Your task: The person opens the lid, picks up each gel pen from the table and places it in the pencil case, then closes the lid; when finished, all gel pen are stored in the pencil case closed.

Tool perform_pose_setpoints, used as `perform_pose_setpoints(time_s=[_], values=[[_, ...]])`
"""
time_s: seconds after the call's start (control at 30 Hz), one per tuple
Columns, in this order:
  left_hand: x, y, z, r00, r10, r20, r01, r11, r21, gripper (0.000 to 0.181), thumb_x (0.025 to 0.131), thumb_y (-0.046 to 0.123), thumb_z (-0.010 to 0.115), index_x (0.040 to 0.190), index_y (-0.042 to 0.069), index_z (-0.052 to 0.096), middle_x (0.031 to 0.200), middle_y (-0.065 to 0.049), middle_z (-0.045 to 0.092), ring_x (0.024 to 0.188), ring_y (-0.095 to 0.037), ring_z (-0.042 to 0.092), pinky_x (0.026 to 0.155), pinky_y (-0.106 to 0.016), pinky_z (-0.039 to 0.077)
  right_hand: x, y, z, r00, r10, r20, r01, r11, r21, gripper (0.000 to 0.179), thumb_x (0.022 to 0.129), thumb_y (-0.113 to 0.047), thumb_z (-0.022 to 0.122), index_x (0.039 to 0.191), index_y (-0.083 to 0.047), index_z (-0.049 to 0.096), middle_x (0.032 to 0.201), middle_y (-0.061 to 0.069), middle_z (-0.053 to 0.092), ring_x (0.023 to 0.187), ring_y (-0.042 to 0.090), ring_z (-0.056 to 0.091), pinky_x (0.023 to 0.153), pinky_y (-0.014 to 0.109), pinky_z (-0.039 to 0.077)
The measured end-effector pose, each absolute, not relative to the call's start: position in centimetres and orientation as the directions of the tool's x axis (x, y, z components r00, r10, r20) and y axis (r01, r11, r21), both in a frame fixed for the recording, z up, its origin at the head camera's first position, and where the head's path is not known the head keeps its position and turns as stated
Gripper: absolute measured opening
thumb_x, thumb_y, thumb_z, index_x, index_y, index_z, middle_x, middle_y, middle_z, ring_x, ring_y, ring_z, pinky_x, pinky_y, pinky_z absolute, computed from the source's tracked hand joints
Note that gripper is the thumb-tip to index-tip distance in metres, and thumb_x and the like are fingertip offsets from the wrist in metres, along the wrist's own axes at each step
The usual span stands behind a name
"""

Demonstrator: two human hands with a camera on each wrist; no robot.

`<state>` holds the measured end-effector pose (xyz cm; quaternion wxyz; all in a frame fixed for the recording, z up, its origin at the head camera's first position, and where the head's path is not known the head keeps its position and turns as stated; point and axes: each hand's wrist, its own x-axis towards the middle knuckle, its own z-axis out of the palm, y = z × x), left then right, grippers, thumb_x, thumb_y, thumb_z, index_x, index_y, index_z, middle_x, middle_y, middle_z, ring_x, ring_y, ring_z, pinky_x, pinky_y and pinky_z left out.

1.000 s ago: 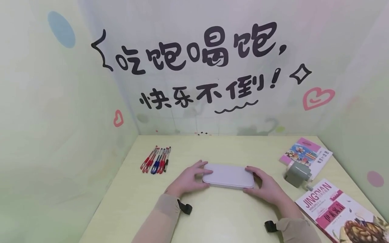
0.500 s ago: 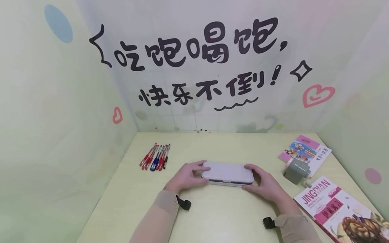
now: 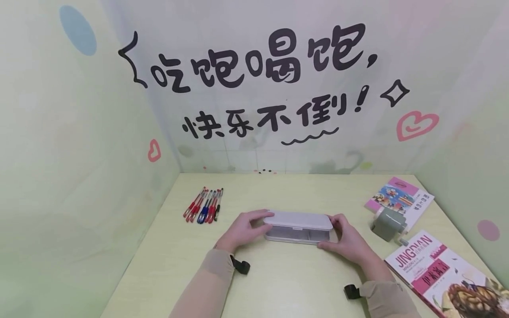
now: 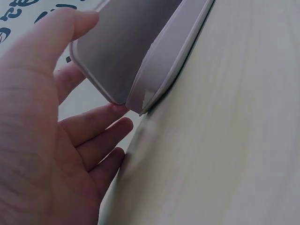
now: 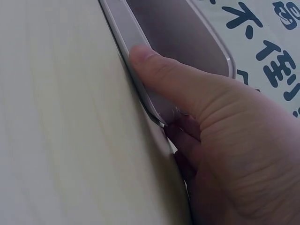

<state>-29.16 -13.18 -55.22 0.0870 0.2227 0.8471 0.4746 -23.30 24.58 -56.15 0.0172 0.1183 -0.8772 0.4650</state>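
Observation:
A pale lilac hard-shell pencil case (image 3: 298,219) lies on the table with its lid partly raised. Through the gap at the front its grey inside shows, with a divider towards the right. At the left end, my left hand (image 3: 241,230) holds the lid, thumb (image 4: 86,21) on its front edge and fingers behind and beside the hinge end. My right hand (image 3: 351,242) grips the right end of the base. In the right wrist view its thumb (image 5: 154,65) presses on the base's front wall, while the other fingers curl behind the end, partly hidden.
Several red, blue and black pens (image 3: 203,207) lie in a row at the back left of the table (image 3: 278,282). On the right are a grey-green pencil sharpener with a crank (image 3: 389,224), a pink booklet (image 3: 397,192) and a larger book (image 3: 445,274). Printed walls enclose the table.
The pencil case's lid has swung up from closed to partly raised. My left thumb has risen with the lid's front edge; my right hand stays at the base.

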Motion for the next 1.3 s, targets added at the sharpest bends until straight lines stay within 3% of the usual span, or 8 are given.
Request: perform_pose_setpoints(time_s=[0.2, 0.47, 0.6, 0.7, 0.77, 0.87, 1.1, 1.3], values=[[-29.2, -12.9, -55.0, -0.910, 0.412, 0.048, 0.249, 0.450, 0.858, 0.041, 0.101, 0.055, 0.074, 0.142, 0.054, 0.068, 0.157, 0.012, 0.065, 0.154, -0.026, 0.055, 0.132, -0.058, 0.037, -23.1, 24.5, -56.4, -0.963, -0.196, 0.187, -0.265, 0.536, -0.802, 0.082, 0.079, -0.025, 0.101, 0.136, -0.003, 0.047, 0.148, 0.027, 0.065, 0.145, 0.026, 0.059, 0.110, -0.005, 0.026], [-29.1, -12.3, -55.1, -0.943, 0.327, 0.058, 0.215, 0.468, 0.857, 0.052, 0.107, 0.066, 0.057, 0.155, 0.046, 0.060, 0.162, 0.005, 0.062, 0.156, -0.030, 0.054, 0.132, -0.058, 0.038, -22.9, 24.3, -56.3, -0.968, -0.190, 0.167, -0.243, 0.521, -0.818, 0.103, 0.078, -0.025, 0.101, 0.152, -0.003, 0.033, 0.159, 0.033, 0.055, 0.155, 0.054, 0.045, 0.113, -0.005, 0.016], [-29.1, -12.0, -55.1, -0.947, 0.309, 0.085, 0.231, 0.474, 0.849, 0.058, 0.112, 0.063, 0.050, 0.165, 0.039, 0.050, 0.163, -0.001, 0.061, 0.155, -0.032, 0.056, 0.130, -0.059, 0.040, -22.9, 24.2, -56.2, -0.969, -0.192, 0.155, -0.234, 0.522, -0.820, 0.110, 0.079, -0.025, 0.101, 0.159, -0.005, 0.029, 0.164, 0.030, 0.053, 0.156, 0.052, 0.044, 0.135, 0.033, 0.026], [-29.1, -12.0, -54.9, -0.948, 0.307, 0.088, 0.236, 0.490, 0.839, 0.060, 0.112, 0.057, 0.055, 0.168, 0.045, 0.040, 0.160, -0.003, 0.064, 0.151, -0.032, 0.060, 0.129, -0.060, 0.042, -23.0, 24.3, -56.3, -0.969, -0.199, 0.150, -0.234, 0.523, -0.819, 0.114, 0.079, -0.025, 0.101, 0.163, -0.003, 0.026, 0.165, 0.032, 0.050, 0.156, 0.054, 0.043, 0.130, 0.071, 0.025], [-29.0, -12.2, -54.5, -0.956, 0.284, 0.072, 0.214, 0.512, 0.832, 0.064, 0.110, 0.055, 0.060, 0.168, 0.053, 0.034, 0.159, -0.001, 0.065, 0.150, -0.033, 0.061, 0.128, -0.061, 0.043, -23.0, 24.3, -56.3, -0.970, -0.195, 0.145, -0.229, 0.539, -0.810, 0.116, 0.079, -0.028, 0.101, 0.165, -0.004, 0.026, 0.164, 0.032, 0.051, 0.156, 0.055, 0.042, 0.126, 0.079, 0.024], [-29.2, -12.8, -53.4, -0.975, 0.212, 0.072, 0.182, 0.562, 0.807, 0.066, 0.109, 0.052, 0.064, 0.167, 0.056, 0.032, 0.158, 0.002, 0.066, 0.143, -0.034, 0.065, 0.124, -0.058, 0.048, -23.1, 24.3, -56.2, -0.970, -0.199, 0.139, -0.229, 0.557, -0.798, 0.120, 0.080, -0.033, 0.100, 0.168, -0.004, 0.025, 0.163, 0.032, 0.052, 0.156, 0.057, 0.041, 0.126, 0.081, 0.024], [-30.0, -17.0, -51.3, -0.983, -0.014, 0.185, 0.123, 0.696, 0.708, 0.060, 0.109, 0.039, 0.066, 0.166, 0.034, 0.047, 0.149, 0.001, 0.070, 0.129, -0.027, 0.069, 0.110, -0.052, 0.059, -23.4, 23.9, -56.1, -0.969, -0.209, 0.132, -0.231, 0.575, -0.785, 0.126, 0.082, -0.037, 0.099, 0.173, -0.001, 0.021, 0.162, 0.031, 0.053, 0.158, 0.058, 0.036, 0.128, 0.080, 0.022], [-30.8, -22.1, -52.2, -0.955, -0.155, 0.253, 0.024, 0.809, 0.588, 0.051, 0.109, 0.031, 0.063, 0.157, 0.014, 0.060, 0.150, -0.019, 0.066, 0.135, -0.045, 0.063, 0.111, -0.064, 0.053, -23.3, 24.1, -56.0, -0.967, -0.213, 0.138, -0.240, 0.595, -0.767, 0.127, 0.082, -0.037, 0.098, 0.174, 0.001, 0.019, 0.163, 0.031, 0.051, 0.159, 0.059, 0.032, 0.128, 0.081, 0.020]])
